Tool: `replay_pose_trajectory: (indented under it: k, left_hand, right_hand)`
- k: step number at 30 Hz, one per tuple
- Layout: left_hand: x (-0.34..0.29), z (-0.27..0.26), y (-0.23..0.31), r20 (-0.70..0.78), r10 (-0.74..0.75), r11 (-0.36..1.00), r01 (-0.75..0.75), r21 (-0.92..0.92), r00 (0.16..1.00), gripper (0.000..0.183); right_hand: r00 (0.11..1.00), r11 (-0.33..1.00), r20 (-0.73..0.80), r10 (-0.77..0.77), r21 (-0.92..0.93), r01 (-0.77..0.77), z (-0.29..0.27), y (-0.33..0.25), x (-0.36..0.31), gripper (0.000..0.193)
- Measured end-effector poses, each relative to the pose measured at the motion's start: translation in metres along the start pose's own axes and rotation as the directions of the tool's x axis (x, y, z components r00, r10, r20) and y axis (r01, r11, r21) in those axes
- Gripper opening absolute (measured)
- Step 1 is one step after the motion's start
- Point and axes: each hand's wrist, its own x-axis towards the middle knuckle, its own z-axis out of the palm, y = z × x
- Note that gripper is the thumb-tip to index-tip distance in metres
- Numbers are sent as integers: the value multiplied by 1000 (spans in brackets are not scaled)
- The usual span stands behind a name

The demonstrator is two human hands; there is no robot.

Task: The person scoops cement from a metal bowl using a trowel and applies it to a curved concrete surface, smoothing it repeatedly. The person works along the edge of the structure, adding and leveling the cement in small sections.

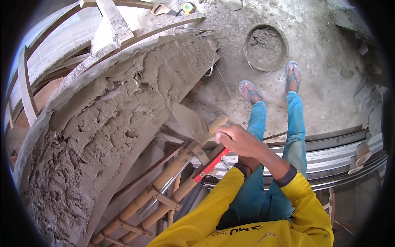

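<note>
Right hand (238,140), fingers curled, beside the trowel (188,120), whose blade lies at the edge of the mortar-coated slab (98,136); left hand (249,161) mostly hidden, its opening, like either hand's hold, I cannot tell.

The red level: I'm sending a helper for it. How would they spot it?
Right of the broad grey mortar slab, find the bamboo frame. Along the upper end of its right-hand pole is the red level, its bright colour unlike the tan bamboo.
</note>
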Motion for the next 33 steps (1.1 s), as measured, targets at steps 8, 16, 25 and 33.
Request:
replay_pose_trajectory:
  k: [8, 16, 25, 33]
  left_hand:
    - [-9, -22, 20, -146, -49, 995, 36, -93, 988, 53]
    - [1, -3, 44, -391, -145, 944, 8, -330, 909, 42]
    - [173, 23, 78, -458, -566, 620, -12, -784, 685, 39]
    - [321, -29, 118, -164, -691, 63, -167, -984, 704, 51]
  right_hand:
    - [918, 842, -393, -49, -510, -173, -81, 13, -45, 22]
    - [736, 497, -508, -448, -826, -267, -211, 56, -17, 36]
    - [956, -5, -245, -161, -969, -249, -328, 107, 26, 32]
    - [995, -685, 44, -90, -728, -30, -341, 124, 167, 18]
